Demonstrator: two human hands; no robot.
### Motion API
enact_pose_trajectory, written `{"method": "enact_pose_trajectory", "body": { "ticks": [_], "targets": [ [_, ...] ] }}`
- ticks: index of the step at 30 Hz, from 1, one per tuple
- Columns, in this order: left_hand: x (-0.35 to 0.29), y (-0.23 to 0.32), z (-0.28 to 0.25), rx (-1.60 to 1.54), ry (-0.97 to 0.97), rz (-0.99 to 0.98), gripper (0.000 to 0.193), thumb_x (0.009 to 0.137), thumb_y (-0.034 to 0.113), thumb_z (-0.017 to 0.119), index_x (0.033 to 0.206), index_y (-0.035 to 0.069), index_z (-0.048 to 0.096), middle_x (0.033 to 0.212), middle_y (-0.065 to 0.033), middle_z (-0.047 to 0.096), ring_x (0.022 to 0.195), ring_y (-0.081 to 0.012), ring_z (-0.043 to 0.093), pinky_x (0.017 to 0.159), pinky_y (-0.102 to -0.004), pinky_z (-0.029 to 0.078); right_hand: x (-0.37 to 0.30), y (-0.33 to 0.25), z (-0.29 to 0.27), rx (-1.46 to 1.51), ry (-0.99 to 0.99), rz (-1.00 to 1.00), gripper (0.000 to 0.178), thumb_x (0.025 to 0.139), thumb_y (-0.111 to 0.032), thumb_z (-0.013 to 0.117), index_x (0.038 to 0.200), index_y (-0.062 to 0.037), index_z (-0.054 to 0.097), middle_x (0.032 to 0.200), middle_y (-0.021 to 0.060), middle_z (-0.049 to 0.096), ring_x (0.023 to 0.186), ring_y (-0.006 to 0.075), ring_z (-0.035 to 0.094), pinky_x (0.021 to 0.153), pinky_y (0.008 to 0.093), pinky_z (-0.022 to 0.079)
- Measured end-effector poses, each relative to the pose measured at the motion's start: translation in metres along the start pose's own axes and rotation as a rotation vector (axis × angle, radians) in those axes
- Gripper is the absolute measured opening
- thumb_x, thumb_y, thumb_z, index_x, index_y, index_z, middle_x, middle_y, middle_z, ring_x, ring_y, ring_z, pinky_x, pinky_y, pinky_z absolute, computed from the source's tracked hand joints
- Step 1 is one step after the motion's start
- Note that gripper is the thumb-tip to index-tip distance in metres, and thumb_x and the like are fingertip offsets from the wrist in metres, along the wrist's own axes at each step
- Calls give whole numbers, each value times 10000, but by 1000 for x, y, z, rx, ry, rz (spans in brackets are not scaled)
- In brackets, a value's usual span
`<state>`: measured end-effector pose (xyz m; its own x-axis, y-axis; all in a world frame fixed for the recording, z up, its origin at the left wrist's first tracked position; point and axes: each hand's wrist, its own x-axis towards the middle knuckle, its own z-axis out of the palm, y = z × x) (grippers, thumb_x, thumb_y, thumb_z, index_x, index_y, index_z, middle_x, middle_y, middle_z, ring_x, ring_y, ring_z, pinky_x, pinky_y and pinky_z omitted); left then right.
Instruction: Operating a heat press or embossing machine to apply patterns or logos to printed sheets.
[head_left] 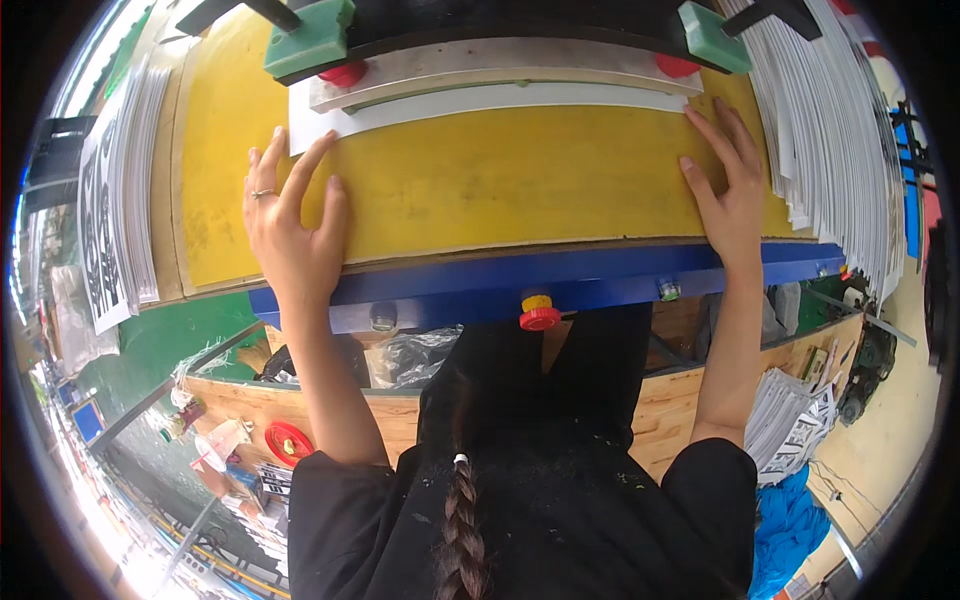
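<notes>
While both hands are laid flat on the yellow board of the counter, nothing is gripped by either. The left hand is spread wide, fingers fanned, its fingertips just short of the lower left corner of the white sheet. The right hand is held open with fingers closer together, its fingertips close beside the sheet's right end.

One white sheet is seen, lying across the far part of the board with its far edge tucked under a metal bar. It is judged to be thin card or paper: light, flexible, easily creased, and likely to slide readily on the smooth board. It would best be handled by its two near corners, flat under the fingertips, rather than pinched mid-edge.

Two green blocks are counted at the bar's ends, with two red knobs beneath them. One red and yellow button is set on the blue front rail. Two stacks of printed sheets are counted, one at each side of the counter.
</notes>
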<state>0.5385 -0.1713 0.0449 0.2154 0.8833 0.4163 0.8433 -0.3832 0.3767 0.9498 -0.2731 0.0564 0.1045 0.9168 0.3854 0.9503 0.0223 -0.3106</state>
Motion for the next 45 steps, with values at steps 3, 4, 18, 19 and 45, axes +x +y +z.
{"method": "enact_pose_trajectory", "body": {
  "ticks": [3,4,18,19,45],
  "targets": [
    [1,-1,1,-14,6,10,375,899,198,657,1257,269,744,1487,-182,553,1425,-422,449,1204,-504,298,-1,1,1,-4,4,2,456,891,-274,715,1343,-215,684,1485,189,536,1399,381,468,1166,483,347],
    [0,-1,1,-15,4,8,376,899,196,658,1258,266,744,1487,-183,552,1424,-424,451,1201,-503,302,-2,1,1,1,6,-3,455,891,-275,716,1341,-214,685,1483,190,537,1398,382,469,1166,483,349],
    [-1,0,-1,-2,-17,-4,389,905,168,654,1279,240,736,1507,-172,533,1425,-423,449,1175,-489,342,-2,3,3,-5,22,1,449,886,-300,720,1326,-216,693,1470,185,553,1395,382,472,1172,481,347],
    [0,0,-1,-11,-19,-2,389,906,165,652,1279,238,736,1507,-171,533,1424,-423,449,1174,-489,343,-2,3,2,-6,24,-1,449,885,-303,720,1325,-216,694,1469,185,554,1396,383,472,1172,482,347],
    [-1,1,-2,-7,-10,-3,377,887,182,667,1249,250,752,1477,-178,561,1419,-436,452,1180,-513,326,-1,-2,-1,24,-7,22,462,876,-241,715,1336,-203,686,1492,182,535,1400,380,473,1170,474,355]
  ]
}}
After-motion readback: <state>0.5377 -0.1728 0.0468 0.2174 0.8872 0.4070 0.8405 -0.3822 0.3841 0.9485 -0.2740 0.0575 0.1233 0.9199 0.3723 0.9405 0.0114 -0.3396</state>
